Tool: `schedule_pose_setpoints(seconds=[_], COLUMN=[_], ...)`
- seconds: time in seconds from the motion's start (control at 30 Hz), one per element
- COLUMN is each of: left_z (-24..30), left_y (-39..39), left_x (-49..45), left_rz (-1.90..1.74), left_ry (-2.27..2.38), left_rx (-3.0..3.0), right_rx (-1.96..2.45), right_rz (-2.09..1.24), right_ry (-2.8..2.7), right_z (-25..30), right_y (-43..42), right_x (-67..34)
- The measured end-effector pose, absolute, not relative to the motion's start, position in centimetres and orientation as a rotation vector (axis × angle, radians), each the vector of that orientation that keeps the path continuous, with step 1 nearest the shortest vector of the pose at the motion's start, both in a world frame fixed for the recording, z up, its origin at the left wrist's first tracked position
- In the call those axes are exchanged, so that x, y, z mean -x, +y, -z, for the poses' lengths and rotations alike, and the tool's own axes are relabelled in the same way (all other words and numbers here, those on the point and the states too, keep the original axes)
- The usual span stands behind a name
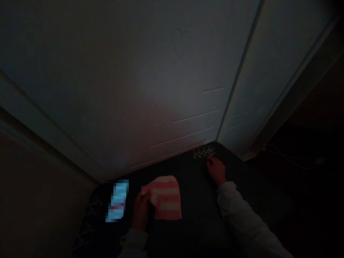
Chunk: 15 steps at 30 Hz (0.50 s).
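With your left hand (141, 211) gripping the cloth (165, 197) well back from the wall (161, 71), ease your open, empty right hand (216, 170) gently (light is dim) to the glasses (204, 151) clustered against that wall.

The pink and white striped cloth (166, 199) lies flat on the dark bench (199, 215), and the left hand (141, 211) holds it by its left edge. A few small clear glasses (204, 151) stand close together in a little row at the back, right by the wall. The right hand (216, 170) rests just beside them, not touching.
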<state>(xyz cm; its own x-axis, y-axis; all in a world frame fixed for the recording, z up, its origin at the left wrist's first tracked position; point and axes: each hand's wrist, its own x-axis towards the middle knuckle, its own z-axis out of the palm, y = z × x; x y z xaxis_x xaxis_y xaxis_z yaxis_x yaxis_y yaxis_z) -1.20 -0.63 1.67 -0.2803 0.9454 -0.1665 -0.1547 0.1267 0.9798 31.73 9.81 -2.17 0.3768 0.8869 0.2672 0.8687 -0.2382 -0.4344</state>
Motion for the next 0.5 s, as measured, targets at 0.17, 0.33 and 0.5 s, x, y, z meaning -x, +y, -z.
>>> schedule_pose_setpoints(seconds=[0.17,0.33,0.5], left_z=[-1.31,-1.50,-1.50], left_y=[-0.53,-0.55,-0.58], left_x=[1.48,1.32,1.32], left_rz=[-1.339,-1.347,-1.350], left_ry=[1.362,1.392,1.365], left_rx=[-0.842,-0.820,-0.808], right_rx=[2.102,2.113,2.092], right_rz=[-0.045,-0.048,-0.002], right_ry=[-1.508,-1.521,-1.538], right_z=[2.16,2.15,2.15], right_y=[9.75,9.73,9.67], right_x=[-31.75,-31.74,-31.73])
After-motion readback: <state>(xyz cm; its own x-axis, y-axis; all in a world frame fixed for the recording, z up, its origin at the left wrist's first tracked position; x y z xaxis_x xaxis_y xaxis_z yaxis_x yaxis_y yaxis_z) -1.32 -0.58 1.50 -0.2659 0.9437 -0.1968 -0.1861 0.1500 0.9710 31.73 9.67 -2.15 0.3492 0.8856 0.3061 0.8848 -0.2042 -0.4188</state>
